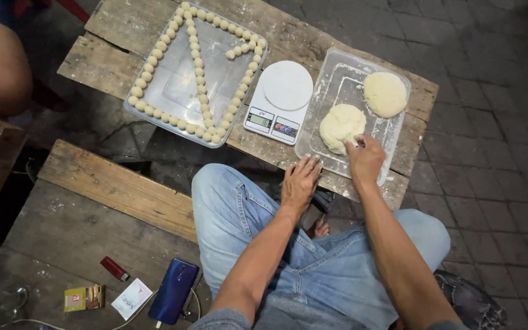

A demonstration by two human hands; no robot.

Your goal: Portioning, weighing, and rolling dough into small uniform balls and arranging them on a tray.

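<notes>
Head view, looking down past denim-clad knees.

1. Right hand (365,160): fingertips pinched together on the near edge of the nearer pale yellow round dough lump (341,127). The lump lies in the near half of the clear rectangular plastic tray dusted with flour (398,131). The hand comes in over the tray's near rim, so the wrist stays clear of the flour.

2. Left hand (299,182): flat, fingers spread, holding nothing. The fingertips press on the tray's near-left corner where it meets the rough wooden plank table (111,61), apparently steadying the tray.

3. Second pale yellow round dough lump (385,93): far half of the same tray, just apart from the first, near the far-right rim.

4. White digital kitchen scale with round platform (278,101): just beside the tray's left wall, within short reach of both hands. Its platform is bare.

5. Large clear plastic tray lined with small dough balls (172,91): left of the scale. The balls run in rows along its rim and in a line across the middle; bare patches remain between the rows.

6. Edges: the dough tray's near-right corner overhangs the table's near edge. Dark paving lies to the right.

7. Lower wooden bench (80,226): near left, carrying a blue phone (174,290), a red lighter (115,267) and a small yellow packet (84,297), all well apart from the dough.
</notes>
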